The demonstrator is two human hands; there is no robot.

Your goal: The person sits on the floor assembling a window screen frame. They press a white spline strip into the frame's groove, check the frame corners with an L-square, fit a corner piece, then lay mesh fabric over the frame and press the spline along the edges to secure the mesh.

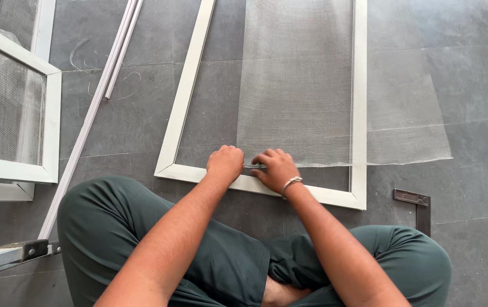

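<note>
Dark grey tiled floor (471, 74) in even daylight, with a white strip (93, 108) and a meshed frame (11, 108) lying left of it.

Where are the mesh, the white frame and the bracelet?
mesh (295, 85), head view, middle of the sheet.
white frame (360, 102), head view, its right rail.
bracelet (290, 182), head view, band on the right wrist.

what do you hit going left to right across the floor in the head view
finished screen frame → long white strip → open white frame → left hand → right hand → loose mesh sheet → dark metal square
</note>
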